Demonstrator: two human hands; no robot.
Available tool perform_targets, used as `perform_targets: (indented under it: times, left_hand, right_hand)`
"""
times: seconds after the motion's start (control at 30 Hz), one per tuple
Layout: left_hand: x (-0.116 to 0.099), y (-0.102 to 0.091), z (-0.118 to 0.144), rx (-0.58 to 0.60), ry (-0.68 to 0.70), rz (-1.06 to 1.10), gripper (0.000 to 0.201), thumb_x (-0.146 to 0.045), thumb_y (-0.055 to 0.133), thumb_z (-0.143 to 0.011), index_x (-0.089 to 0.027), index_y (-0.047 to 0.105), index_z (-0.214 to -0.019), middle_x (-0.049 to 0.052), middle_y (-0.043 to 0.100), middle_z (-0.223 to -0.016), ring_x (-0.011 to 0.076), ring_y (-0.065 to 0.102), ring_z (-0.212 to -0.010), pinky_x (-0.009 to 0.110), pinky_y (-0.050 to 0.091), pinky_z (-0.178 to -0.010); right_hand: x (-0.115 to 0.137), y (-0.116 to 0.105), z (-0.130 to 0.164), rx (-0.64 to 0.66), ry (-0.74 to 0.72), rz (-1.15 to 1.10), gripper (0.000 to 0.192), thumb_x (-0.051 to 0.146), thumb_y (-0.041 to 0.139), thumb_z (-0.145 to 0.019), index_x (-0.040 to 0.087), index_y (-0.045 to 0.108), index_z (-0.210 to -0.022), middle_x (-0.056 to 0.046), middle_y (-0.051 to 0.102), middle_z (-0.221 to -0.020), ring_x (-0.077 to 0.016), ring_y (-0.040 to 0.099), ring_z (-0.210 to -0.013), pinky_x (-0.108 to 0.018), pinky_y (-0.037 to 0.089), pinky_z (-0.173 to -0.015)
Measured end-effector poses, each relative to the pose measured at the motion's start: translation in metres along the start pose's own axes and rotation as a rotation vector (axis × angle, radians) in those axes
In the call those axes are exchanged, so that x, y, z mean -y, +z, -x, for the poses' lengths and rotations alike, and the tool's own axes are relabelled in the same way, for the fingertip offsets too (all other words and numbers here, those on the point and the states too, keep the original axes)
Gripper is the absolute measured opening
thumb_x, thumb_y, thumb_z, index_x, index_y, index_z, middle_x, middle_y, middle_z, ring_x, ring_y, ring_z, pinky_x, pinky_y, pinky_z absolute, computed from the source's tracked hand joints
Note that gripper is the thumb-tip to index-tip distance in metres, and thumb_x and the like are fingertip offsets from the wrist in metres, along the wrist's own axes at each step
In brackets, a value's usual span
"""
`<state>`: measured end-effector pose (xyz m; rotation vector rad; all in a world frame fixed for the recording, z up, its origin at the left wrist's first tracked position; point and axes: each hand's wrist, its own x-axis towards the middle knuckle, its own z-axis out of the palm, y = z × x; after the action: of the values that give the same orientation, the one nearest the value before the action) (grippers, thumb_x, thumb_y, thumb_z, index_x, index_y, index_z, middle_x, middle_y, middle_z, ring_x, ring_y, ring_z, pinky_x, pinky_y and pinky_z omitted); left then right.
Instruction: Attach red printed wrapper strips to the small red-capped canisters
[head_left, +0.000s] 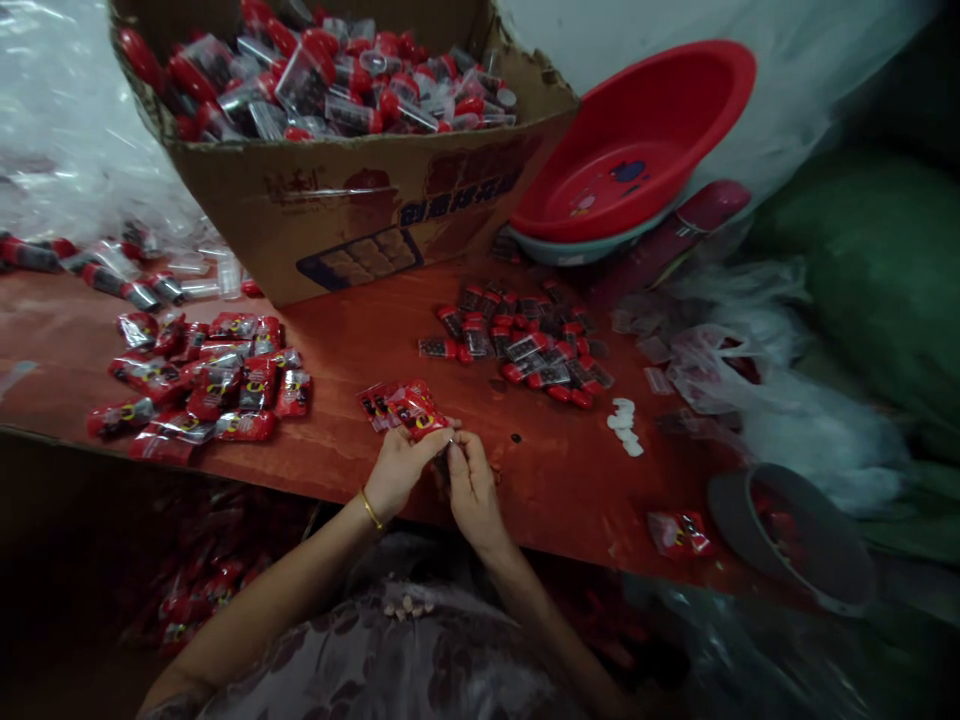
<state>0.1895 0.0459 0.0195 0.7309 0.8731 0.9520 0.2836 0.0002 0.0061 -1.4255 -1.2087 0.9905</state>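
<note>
- Grips a red packet (418, 408) with the left hand (401, 470), with fingers curled around its near end and thumb laid toward the right fingertips.
- Sets the right hand (472, 490) against the left thumb, with fingers bent and tips drawn close together; impossible to say whether pinching the packet's end, something small and dark just below, or nothing.
- Located by the front edge of the red table (570, 480), in the case of the packet: between the packet pile (217, 385) on the left and the cluster of red-capped tubes (517, 340) farther back on the right.
- Judging by the meeting fingertips, seems to be at close finger work on the packet's near end, midway rather than done.
- From here, probably calls for a firm left hold and a small, exact pinch from the right, without crumpling the glossy wrapping.
- Hard to count the packets overlapping just left of the gripped one, or to tell whether held too or merely lying there.
- Impossible to see all of the cardboard carton (360, 215), cut off by the top edge.
- Too dim beneath the table to separate the red heap (199, 600); equally hard to identify the contents of the grey container (731, 520).
</note>
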Motion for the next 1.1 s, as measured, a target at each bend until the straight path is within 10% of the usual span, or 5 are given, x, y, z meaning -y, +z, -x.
perform_targets:
  times: [0.33, 0.47, 0.67, 1.1]
  left_hand:
    - [0.004, -0.006, 0.002, -0.018, 0.014, 0.086, 0.030, -0.034, 0.072, -0.065, -0.014, 0.070, -0.087, 0.006, 0.071, -0.085, 0.0118, 0.060, -0.062, 0.022, 0.047, -0.054]
    - [0.000, -0.010, -0.002, 0.033, -0.020, -0.151, 0.032, -0.039, 0.069, -0.066, -0.010, 0.069, -0.082, 0.006, 0.069, -0.070, 0.0130, 0.058, -0.053, 0.023, 0.046, -0.047]
    - [0.004, -0.024, -0.016, 0.189, 0.299, -0.624, 0.040, -0.035, 0.064, -0.074, -0.015, 0.064, -0.108, 0.010, 0.067, -0.112, 0.0237, 0.060, -0.105, 0.037, 0.045, -0.095]
    - [0.026, -0.032, -0.027, 0.370, 0.400, -1.056, 0.040, -0.038, 0.058, -0.081, -0.018, 0.061, -0.115, 0.009, 0.064, -0.118, 0.0242, 0.054, -0.116, 0.040, 0.041, -0.101]
  right_hand:
    - [-0.011, 0.002, 0.004, -0.044, -0.121, 0.110, 0.018, 0.034, 0.036, -0.093, 0.021, 0.048, -0.097, -0.001, 0.057, -0.078, -0.0128, 0.056, -0.067, -0.024, 0.045, -0.063]
    - [-0.014, 0.005, 0.004, -0.023, -0.091, 0.083, 0.020, 0.033, 0.034, -0.094, 0.022, 0.049, -0.101, -0.001, 0.060, -0.085, -0.0132, 0.058, -0.073, -0.025, 0.047, -0.068]
    - [-0.023, -0.017, -0.014, -0.092, -0.184, 0.194, 0.024, 0.032, 0.040, -0.093, 0.023, 0.052, -0.111, -0.005, 0.060, -0.108, -0.0169, 0.057, -0.100, -0.031, 0.044, -0.087]
    - [-0.029, -0.055, -0.026, 0.044, -0.627, 0.638, 0.013, 0.019, 0.048, -0.087, 0.021, 0.061, -0.089, -0.004, 0.069, -0.083, -0.0168, 0.062, -0.076, -0.037, 0.042, -0.080]
